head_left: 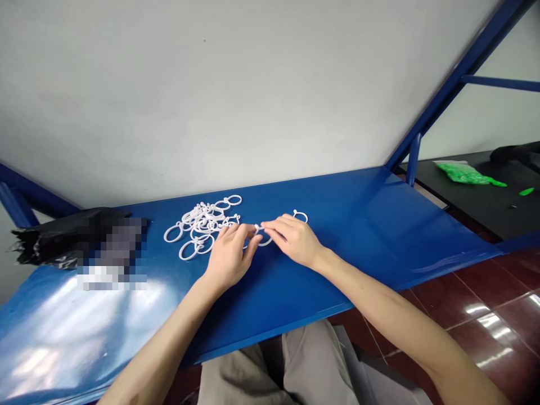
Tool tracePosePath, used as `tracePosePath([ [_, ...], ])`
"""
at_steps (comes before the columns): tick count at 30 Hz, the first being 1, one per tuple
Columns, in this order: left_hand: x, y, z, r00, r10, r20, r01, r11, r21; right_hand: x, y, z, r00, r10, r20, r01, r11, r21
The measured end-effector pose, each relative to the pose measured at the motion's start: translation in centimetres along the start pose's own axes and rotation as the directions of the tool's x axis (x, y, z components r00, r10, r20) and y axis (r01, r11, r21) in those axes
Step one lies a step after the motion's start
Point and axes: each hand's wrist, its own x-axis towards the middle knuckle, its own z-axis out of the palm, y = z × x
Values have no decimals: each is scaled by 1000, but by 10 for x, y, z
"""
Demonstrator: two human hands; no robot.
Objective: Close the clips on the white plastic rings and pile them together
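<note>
On the blue shelf (358,236) my left hand (230,256) and my right hand (293,239) meet over one white plastic ring (262,236). Both hands pinch that ring between their fingertips, fingers curled together. A pile of several white rings (205,225) lies just left of my left hand, touching nothing else. One single white ring (300,215) lies behind my right hand.
A black plastic bag (63,239) lies at the left end of the shelf beside a blurred patch. Blue frame bars (455,73) rise at the right. A black table (485,197) beyond holds a green bag (462,172). Red tiled floor lies below right.
</note>
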Motion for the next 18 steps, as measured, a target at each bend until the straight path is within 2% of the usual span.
tracePosePath([
  [5,1,-14,-4,995,-45,86,35,992,117,-1,40,-21,964,266,-30,-266,942,-205],
  [10,-6,-30,6,996,-61,68,42,966,254,-15,76,-27,905,421,59,-378,860,-343],
  [14,-5,-33,8,996,-86,27,75,957,280,-15,79,-27,911,413,3,-390,862,-323],
  [16,-3,-31,6,996,-87,-11,87,953,292,-10,71,-28,908,419,-14,-405,867,-289],
  [18,-1,-27,3,994,-84,-68,100,952,288,-4,58,-29,909,416,23,-402,891,-210],
])
